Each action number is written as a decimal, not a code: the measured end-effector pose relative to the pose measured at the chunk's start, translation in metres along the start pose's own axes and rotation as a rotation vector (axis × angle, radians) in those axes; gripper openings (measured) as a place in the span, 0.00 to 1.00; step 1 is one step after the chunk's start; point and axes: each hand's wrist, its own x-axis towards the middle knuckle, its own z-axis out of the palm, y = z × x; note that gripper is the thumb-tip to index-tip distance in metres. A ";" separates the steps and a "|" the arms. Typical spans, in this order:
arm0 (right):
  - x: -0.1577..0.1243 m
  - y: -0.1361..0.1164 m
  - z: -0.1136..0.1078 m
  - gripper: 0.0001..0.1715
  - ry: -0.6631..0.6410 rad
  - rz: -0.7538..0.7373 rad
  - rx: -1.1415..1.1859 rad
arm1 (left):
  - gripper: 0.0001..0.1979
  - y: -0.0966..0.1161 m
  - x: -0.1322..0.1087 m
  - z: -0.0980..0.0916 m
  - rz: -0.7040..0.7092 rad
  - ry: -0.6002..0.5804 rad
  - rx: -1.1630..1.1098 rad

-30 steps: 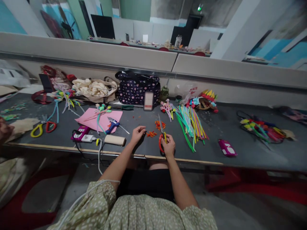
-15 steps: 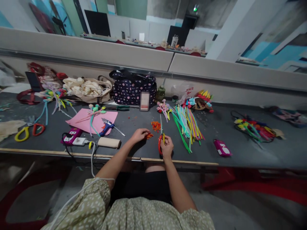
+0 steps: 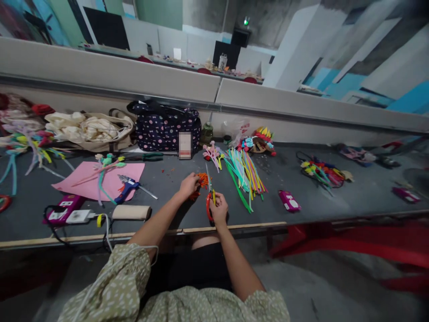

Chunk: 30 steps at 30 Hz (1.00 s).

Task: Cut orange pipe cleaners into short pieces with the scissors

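My right hand (image 3: 219, 208) is closed around the handles of red-and-yellow scissors (image 3: 210, 203), whose blades point away from me over the dark table. Just left of the blades lies a small heap of short orange pieces (image 3: 203, 180), which look like cut pipe cleaners. At the left side of that heap is my left hand (image 3: 190, 185), its fingers bent and pressed together; whatever is between them is hidden. A smaller group of orange pieces (image 3: 194, 195) lies just below this hand. To the right of the scissors, long coloured pipe cleaners (image 3: 248, 172) are spread in a bundle.
A blue glue gun (image 3: 126, 188) lies on pink paper (image 3: 87, 179) at left, beside a beige roll (image 3: 132, 212) and a purple power strip (image 3: 69, 208). A dotted bag (image 3: 161, 129) stands at the back. Another purple box (image 3: 289, 201) is on the right.
My left hand has moved from the nearer orange pieces to the farther heap. The right hand still holds the scissors. The camera has turned right, shifting the scene leftward.
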 end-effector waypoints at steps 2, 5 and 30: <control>0.000 -0.001 0.000 0.21 0.001 -0.004 -0.001 | 0.07 -0.004 0.001 0.003 -0.006 -0.027 0.056; 0.000 -0.003 -0.001 0.21 -0.001 -0.008 0.000 | 0.07 -0.008 0.002 0.003 -0.024 -0.036 0.106; -0.012 -0.010 0.000 0.27 -0.118 -0.144 -0.451 | 0.17 -0.023 -0.046 -0.027 -0.452 0.311 -1.355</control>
